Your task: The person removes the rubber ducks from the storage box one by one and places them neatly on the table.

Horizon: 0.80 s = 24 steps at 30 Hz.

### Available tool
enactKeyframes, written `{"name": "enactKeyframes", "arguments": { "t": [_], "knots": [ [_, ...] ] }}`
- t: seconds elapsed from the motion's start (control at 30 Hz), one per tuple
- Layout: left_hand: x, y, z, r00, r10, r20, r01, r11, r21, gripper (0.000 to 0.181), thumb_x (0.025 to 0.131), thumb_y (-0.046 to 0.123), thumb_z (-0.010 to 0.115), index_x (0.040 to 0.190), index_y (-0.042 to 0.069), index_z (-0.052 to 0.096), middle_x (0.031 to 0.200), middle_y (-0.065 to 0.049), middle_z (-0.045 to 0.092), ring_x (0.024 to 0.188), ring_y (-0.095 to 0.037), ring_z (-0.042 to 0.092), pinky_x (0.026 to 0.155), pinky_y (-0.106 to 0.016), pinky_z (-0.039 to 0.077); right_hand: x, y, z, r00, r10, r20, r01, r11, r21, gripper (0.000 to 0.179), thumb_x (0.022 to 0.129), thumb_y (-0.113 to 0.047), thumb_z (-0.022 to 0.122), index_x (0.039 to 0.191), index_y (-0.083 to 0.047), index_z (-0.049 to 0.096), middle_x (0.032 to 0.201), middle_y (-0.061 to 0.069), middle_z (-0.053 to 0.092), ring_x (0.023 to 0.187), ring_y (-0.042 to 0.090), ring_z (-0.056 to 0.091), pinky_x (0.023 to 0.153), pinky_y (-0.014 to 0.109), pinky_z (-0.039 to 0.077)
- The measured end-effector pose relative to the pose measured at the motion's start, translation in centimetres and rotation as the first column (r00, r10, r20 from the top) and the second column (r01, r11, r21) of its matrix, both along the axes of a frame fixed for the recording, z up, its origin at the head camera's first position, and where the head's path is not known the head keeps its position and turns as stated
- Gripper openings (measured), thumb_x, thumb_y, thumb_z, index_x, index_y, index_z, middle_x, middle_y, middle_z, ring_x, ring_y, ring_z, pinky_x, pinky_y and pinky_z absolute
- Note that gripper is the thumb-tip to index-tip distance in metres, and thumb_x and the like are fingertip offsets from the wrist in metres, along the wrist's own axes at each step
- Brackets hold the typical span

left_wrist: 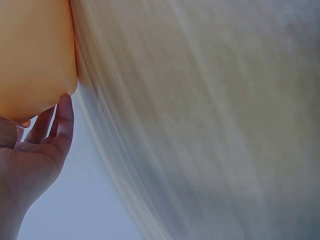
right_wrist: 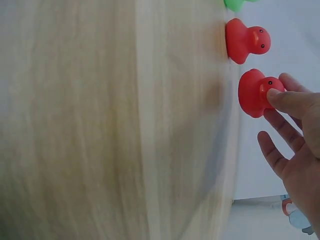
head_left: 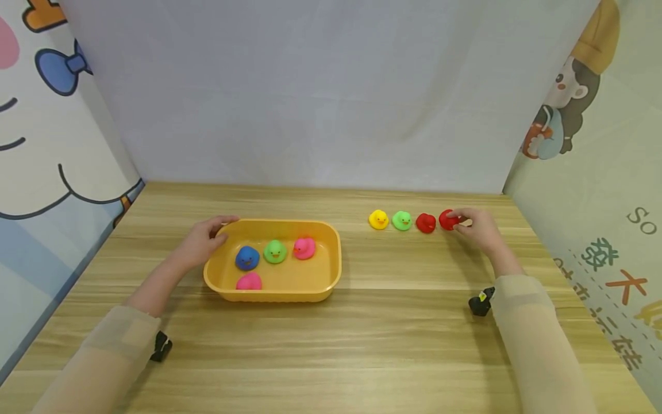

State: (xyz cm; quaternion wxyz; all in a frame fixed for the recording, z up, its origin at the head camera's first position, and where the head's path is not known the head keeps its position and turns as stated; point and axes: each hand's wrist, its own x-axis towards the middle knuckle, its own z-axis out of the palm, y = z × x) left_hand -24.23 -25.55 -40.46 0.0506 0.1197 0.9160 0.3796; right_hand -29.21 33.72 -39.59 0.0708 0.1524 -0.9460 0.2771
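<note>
My right hand (head_left: 480, 229) pinches a red rubber duck (head_left: 447, 219) between thumb and fingers. The right wrist view shows that duck (right_wrist: 252, 95) seemingly a little off the tabletop, beside a second red duck (right_wrist: 245, 41). Leftward from this second red duck (head_left: 426, 222) stand a green duck (head_left: 401, 220) and a yellow duck (head_left: 378, 219), all in a row. At the left end of a yellow-orange plastic basin (head_left: 300, 295), my left hand (head_left: 200, 242) holds the rim. Inside the basin are a blue duck (head_left: 247, 258), a green duck (head_left: 275, 251) and two pink ducks (head_left: 304, 248), one partly hidden by the front wall.
The wooden table (head_left: 362, 351) ends at a pale curtain (head_left: 331, 103) behind. Printed cartoon panels flank both sides. A black device (head_left: 481, 303) shows at the right wrist, and another black device (head_left: 161, 347) at the left.
</note>
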Motion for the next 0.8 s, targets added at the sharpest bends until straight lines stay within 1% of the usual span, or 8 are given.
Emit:
{"name": "enactKeyframes", "arguments": {
  "t": [0.03,0.13,0.2,0.27,0.47,0.6,0.7,0.8],
  "knots": [
    [0.01,-0.01,0.00,1.000,0.001,0.001,-0.001,1.000,0.000,0.041,0.097,0.003,0.047,0.138,0.004,0.046,0.097,-0.019,0.052,0.062,-0.016,0.034,0.058,-0.024,0.036,0.05,0.03,-0.02,1.000,-0.003,0.005,0.003,1.000,0.002,0.025,0.081,0.011,0.062,0.105,0.008,0.066,0.106,0.029,0.063,0.095,0.044,0.059,0.079,0.054,0.050],
    [0.06,0.01,0.06,1.000,0.001,0.000,-0.001,1.000,0.001,0.041,0.097,0.003,0.047,0.138,0.004,0.046,0.099,-0.018,0.052,0.061,-0.016,0.033,0.058,-0.024,0.036,0.17,0.08,-0.05,1.000,-0.020,0.023,0.019,1.000,0.021,0.024,0.082,0.009,0.062,0.106,0.007,0.065,0.106,0.029,0.062,0.097,0.044,0.058,0.081,0.054,0.048],
    [0.07,0.05,0.11,1.000,0.000,0.003,0.000,1.000,0.002,0.041,0.097,0.002,0.047,0.138,0.004,0.046,0.104,-0.020,0.053,0.062,-0.017,0.034,0.058,-0.024,0.036,0.25,0.09,-0.07,0.999,-0.032,0.038,0.031,0.999,0.023,0.025,0.083,0.008,0.062,0.107,0.007,0.065,0.107,0.030,0.062,0.098,0.045,0.057,0.084,0.055,0.046],
    [0.05,0.08,0.11,1.000,-0.001,0.003,0.001,1.000,0.003,0.041,0.097,0.002,0.047,0.138,0.003,0.046,0.116,-0.022,0.052,0.064,-0.018,0.035,0.060,-0.025,0.037,0.31,0.13,-0.08,0.998,-0.043,0.055,0.042,0.999,0.019,0.026,0.084,0.008,0.061,0.109,0.007,0.064,0.107,0.031,0.061,0.101,0.046,0.056,0.087,0.056,0.043],
    [0.07,0.02,0.09,1.000,0.003,0.005,-0.003,1.000,-0.009,0.042,0.097,0.003,0.047,0.139,0.004,0.045,0.123,-0.023,0.051,0.068,-0.019,0.037,0.062,-0.025,0.038,0.20,0.34,-0.21,0.993,-0.065,0.101,0.064,0.998,0.012,0.027,0.087,0.005,0.059,0.114,0.006,0.062,0.109,0.031,0.061,0.105,0.047,0.053,0.093,0.057,0.038],
    [0.09,0.02,0.08,1.000,0.003,0.003,-0.003,1.000,-0.011,0.042,0.097,0.003,0.047,0.139,0.004,0.045,0.122,-0.023,0.051,0.067,-0.019,0.036,0.062,-0.025,0.038,-0.10,0.41,-0.40,0.991,-0.062,0.117,0.060,0.998,0.025,0.028,0.089,0.004,0.056,0.116,0.005,0.061,0.112,0.030,0.059,0.107,0.046,0.052,0.094,0.057,0.037],
    [0.08,0.04,0.04,1.000,0.006,0.003,-0.006,1.000,-0.009,0.042,0.097,0.003,0.047,0.138,0.005,0.046,0.110,-0.022,0.052,0.063,-0.018,0.034,0.060,-0.025,0.037,-0.33,0.34,-0.50,0.990,-0.059,0.125,0.055,0.998,0.035,0.028,0.090,0.005,0.053,0.118,0.005,0.060,0.113,0.030,0.059,0.109,0.046,0.052,0.095,0.056,0.037],
    [0.06,0.07,0.01,1.000,0.003,-0.003,-0.003,1.000,-0.004,0.042,0.097,0.002,0.047,0.138,0.004,0.046,0.112,-0.023,0.053,0.065,-0.018,0.036,0.060,-0.025,0.037,-0.52,0.21,-0.53,0.989,-0.060,0.136,0.055,0.998,0.043,0.029,0.091,0.004,0.051,0.119,0.004,0.059,0.114,0.030,0.058,0.110,0.046,0.051,0.095,0.056,0.037]
  ]
}}
